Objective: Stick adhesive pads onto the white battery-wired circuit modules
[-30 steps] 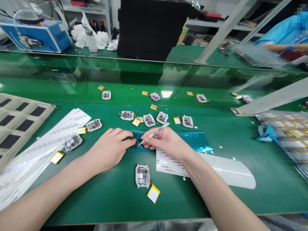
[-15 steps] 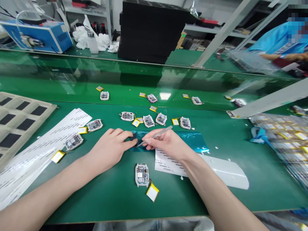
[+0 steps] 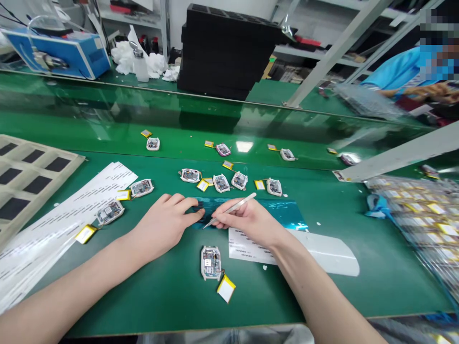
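My right hand (image 3: 247, 220) grips tweezers (image 3: 234, 208), pinched low, apparently for precision; my left fingers (image 3: 191, 215) press the blue film's (image 3: 283, 212) left end, presumably steadying it.

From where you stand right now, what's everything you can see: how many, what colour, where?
Circuit boards: seven, white-cased, near bench; at least four more on the green strip behind
Batteries: several, yellow-white, beside boards; uncounted others under plastic, right
Film: one, blue, bench centre
Tweezers: one, silver, right hand
Label sheets: several, white, left; at least one beneath right forearm
Tray: one, beige-black, far left
Machine: one, blue, back left
Bottle: one, whitish, back left
Wipes: heap, white, around bottle
Stack: one, black, back centre
Bench: one, green, beneath
Co-worker: one, blue sleeve, back right
Left hand: one, bare, film's left end
Right hand: one, bare, over film
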Demonstrator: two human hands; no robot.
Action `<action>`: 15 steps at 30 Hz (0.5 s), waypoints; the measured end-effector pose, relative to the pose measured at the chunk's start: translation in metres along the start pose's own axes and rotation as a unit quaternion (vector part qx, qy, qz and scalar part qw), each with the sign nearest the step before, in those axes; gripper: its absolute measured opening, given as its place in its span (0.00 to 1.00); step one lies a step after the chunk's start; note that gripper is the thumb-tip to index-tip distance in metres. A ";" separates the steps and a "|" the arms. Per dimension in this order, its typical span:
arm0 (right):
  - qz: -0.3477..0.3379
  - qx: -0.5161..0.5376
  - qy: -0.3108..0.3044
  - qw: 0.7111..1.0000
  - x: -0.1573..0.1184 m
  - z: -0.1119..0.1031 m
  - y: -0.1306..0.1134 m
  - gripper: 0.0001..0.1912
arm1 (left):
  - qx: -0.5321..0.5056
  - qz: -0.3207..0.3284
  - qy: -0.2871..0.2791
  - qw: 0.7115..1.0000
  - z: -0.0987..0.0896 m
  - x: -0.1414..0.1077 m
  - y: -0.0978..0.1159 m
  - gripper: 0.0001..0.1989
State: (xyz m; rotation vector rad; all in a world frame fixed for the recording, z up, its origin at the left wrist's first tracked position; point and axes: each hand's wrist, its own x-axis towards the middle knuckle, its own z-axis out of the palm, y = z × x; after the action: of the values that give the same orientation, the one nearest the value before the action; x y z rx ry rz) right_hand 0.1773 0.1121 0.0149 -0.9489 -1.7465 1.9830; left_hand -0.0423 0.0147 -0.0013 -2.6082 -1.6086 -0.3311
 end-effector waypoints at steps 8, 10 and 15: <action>0.012 -0.021 0.068 0.997 0.000 -0.003 0.002 0.23 | -0.022 -0.003 0.043 0.999 0.005 -0.003 0.002 0.24; 0.021 -0.029 0.059 0.998 0.001 -0.001 0.000 0.22 | -0.024 -0.002 0.052 0.998 0.006 -0.004 0.002 0.24; 0.035 -0.045 0.042 0.997 0.003 0.002 -0.004 0.19 | -0.025 -0.002 0.055 0.998 0.005 -0.004 0.002 0.24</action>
State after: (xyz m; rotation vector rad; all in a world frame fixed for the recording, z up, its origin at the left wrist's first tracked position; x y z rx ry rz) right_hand 0.1733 0.1138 0.0178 -1.1212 -1.7935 1.8912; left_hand -0.0411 0.0109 -0.0066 -2.5734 -1.5893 -0.5120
